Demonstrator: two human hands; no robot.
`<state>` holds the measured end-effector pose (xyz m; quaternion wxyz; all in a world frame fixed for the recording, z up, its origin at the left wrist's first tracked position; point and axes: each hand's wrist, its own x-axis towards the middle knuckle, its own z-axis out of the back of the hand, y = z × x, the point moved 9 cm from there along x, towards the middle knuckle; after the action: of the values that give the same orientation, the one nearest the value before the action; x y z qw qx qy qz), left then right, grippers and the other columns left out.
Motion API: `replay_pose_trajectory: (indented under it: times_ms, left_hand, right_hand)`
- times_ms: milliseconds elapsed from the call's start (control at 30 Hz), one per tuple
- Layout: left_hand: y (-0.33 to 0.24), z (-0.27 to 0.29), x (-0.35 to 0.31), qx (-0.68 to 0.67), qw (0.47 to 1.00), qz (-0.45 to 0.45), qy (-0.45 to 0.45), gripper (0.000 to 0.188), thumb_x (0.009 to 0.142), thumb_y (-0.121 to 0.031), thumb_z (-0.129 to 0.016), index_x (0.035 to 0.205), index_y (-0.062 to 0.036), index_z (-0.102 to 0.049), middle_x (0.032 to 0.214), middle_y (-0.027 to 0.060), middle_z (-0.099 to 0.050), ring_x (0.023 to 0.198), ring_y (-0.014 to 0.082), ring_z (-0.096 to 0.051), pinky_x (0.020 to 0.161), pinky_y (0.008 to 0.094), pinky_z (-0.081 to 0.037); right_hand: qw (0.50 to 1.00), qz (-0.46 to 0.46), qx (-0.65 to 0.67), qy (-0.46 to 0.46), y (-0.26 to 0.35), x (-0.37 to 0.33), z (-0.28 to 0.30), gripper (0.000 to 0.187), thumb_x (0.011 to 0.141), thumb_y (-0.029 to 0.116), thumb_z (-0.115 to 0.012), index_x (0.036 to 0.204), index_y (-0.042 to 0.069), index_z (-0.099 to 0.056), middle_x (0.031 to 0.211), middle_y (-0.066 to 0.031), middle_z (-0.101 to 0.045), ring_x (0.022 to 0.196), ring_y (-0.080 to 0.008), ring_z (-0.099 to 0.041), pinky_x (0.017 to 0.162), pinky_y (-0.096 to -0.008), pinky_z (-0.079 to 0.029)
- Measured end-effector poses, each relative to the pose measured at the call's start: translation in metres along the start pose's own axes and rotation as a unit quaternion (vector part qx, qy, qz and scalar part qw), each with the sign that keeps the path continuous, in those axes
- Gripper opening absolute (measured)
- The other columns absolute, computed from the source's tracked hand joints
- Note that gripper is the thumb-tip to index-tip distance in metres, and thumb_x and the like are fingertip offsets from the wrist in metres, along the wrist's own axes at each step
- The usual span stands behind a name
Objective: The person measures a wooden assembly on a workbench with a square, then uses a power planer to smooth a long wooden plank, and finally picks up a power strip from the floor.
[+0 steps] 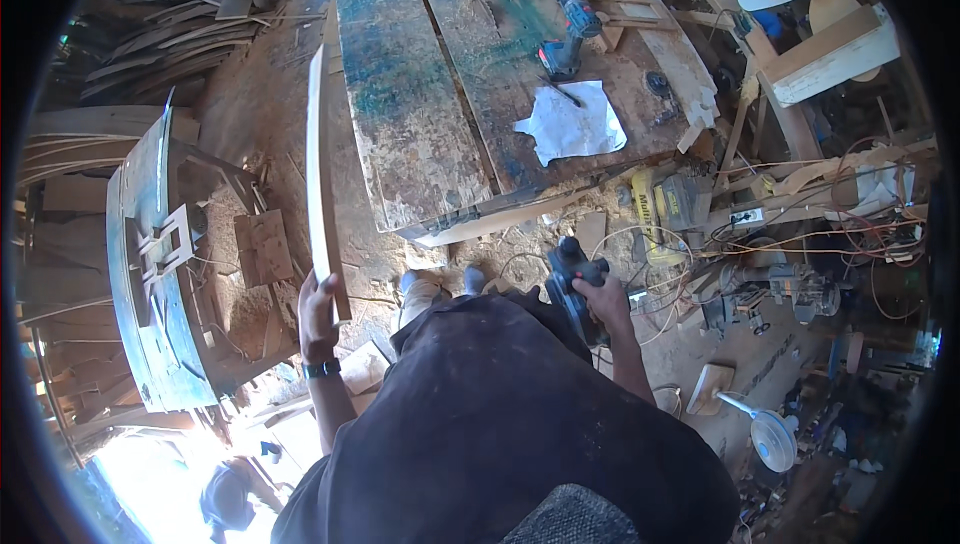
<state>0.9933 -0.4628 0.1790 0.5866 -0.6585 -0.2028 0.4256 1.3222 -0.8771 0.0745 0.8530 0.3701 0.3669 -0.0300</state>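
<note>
My left hand [318, 319] is closed round the near end of a long, narrow wooden board [317, 164]. The board points away from me, along the left side of the workbench, and its far end is free. On the other side of my body, my right hand [606, 304] grips the handle of a black electric hand planer [572, 289]. The planer is held off the bench, close to my right side; its underside is hidden. Both hands are in front of the bench's near edge, well apart from each other.
Ahead stands a worn workbench [400, 144] with a cordless drill [575, 19] and a white paper sheet [590, 129]. A low blue-topped table [135, 284] is at left. Yellow machine [652, 214], cables and a fan [773, 439] lie right. Another person [228, 494] is at lower left.
</note>
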Motion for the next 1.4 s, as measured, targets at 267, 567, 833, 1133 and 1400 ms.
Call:
replay_pose_trajectory:
  times_ms: [267,567,833,1133,1400]
  left_hand:
    - [0.057,0.05,-0.052,-0.056,0.993,0.033,-0.098,0.026,0.092,-0.026,-0.063,0.108,-0.0059,-0.057,0.083,-0.0051,-0.048,0.076,0.005,-0.044,0.068,0.0228,-0.035]
    - [0.156,0.063,-0.152,0.153,0.966,-0.048,-0.201,0.032,0.084,-0.017,-0.069,0.111,-0.0019,-0.062,0.095,0.005,-0.064,0.091,0.0184,-0.062,0.08,0.0318,-0.049]
    - [0.242,0.029,-0.23,0.239,0.932,0.139,-0.233,0.044,0.087,-0.015,-0.066,0.13,-0.0227,-0.059,0.084,0.0088,-0.065,0.075,0.0219,-0.064,0.065,0.0351,-0.052]
    - [0.309,0.022,-0.304,-0.126,0.863,0.295,-0.391,0.028,0.088,-0.035,-0.07,0.104,-0.0131,-0.063,0.067,0.0028,-0.056,0.052,0.0142,-0.054,0.049,0.0297,-0.043]
    - [0.382,0.043,-0.312,-0.575,0.648,0.259,-0.428,0.037,0.086,-0.047,-0.071,0.077,-0.0148,-0.054,0.055,-0.003,-0.05,0.037,0.0131,-0.045,0.035,0.0281,-0.037]
  right_hand:
    - [0.981,0.148,0.071,0.101,0.156,0.0,-0.029,0.037,0.086,0.034,-0.074,0.096,0.002,-0.061,0.059,-0.0005,-0.053,0.042,-0.0091,-0.049,0.039,-0.0256,-0.04]
    - [0.942,0.19,0.217,0.168,0.289,0.083,-0.12,0.026,0.094,0.027,-0.066,0.103,0.004,-0.059,0.063,-0.0043,-0.055,0.044,-0.015,-0.052,0.038,-0.0311,-0.043]
    - [0.947,0.149,0.243,0.147,0.319,0.165,-0.168,0.033,0.096,0.034,-0.062,0.116,0.009,-0.054,0.078,-0.0074,-0.057,0.06,-0.0192,-0.057,0.05,-0.036,-0.048]
    - [0.962,0.182,0.189,0.081,0.319,0.172,-0.185,0.039,0.097,0.035,-0.062,0.109,-0.001,-0.057,0.076,-0.0077,-0.058,0.054,-0.0177,-0.054,0.044,-0.0328,-0.048]
    - [0.974,0.159,0.162,0.01,0.313,0.146,-0.19,0.04,0.097,0.037,-0.062,0.101,-0.003,-0.057,0.076,-0.0085,-0.058,0.057,-0.0183,-0.056,0.046,-0.0334,-0.05]
